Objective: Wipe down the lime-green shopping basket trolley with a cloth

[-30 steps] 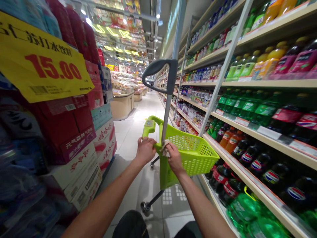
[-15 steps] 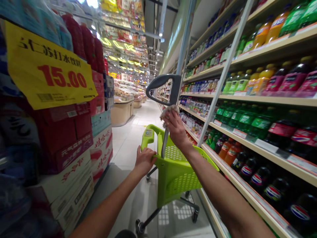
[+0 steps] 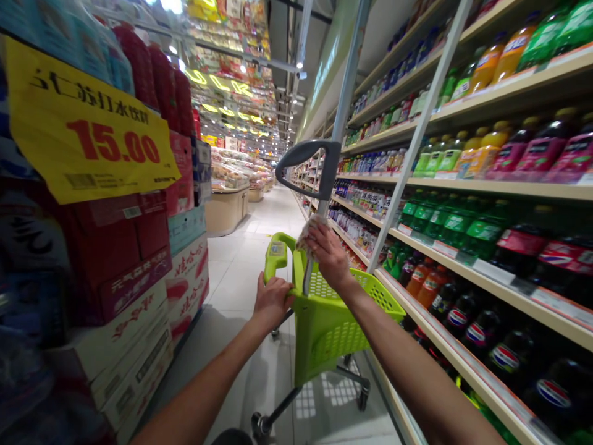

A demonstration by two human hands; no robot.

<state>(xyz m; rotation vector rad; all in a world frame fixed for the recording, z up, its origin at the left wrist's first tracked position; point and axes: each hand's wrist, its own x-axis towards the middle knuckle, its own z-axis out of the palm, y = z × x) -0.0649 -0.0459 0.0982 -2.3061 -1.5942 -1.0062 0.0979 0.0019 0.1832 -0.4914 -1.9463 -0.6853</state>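
A lime-green shopping cart (image 3: 328, 340) stands in front of me. My left hand (image 3: 273, 301) is closed around the cart's near left edge, just below a green handle part (image 3: 277, 254) with a small grey panel. Rising out of the cart is a long metal pole (image 3: 347, 93) with a dark grey loop handle (image 3: 325, 173) partway up. My right hand (image 3: 332, 254) presses a crumpled whitish cloth (image 3: 306, 233) round the pole below that loop. Its fingers partly cover the cloth, and the pole's lower end is hidden inside the cart.
Shelves (image 3: 467, 253) of bottled drinks line the right side, close to the cart. Stacked drink cartons (image 3: 125, 346) with a yellow price sign (image 3: 92, 136) rise on the left. Between them a tiled aisle (image 3: 231, 253) runs back past a wooden display counter (image 3: 227, 210).
My right hand and the cloth have slid a little down the pole, away from the grey loop. The left hand keeps its hold on the cart's edge.
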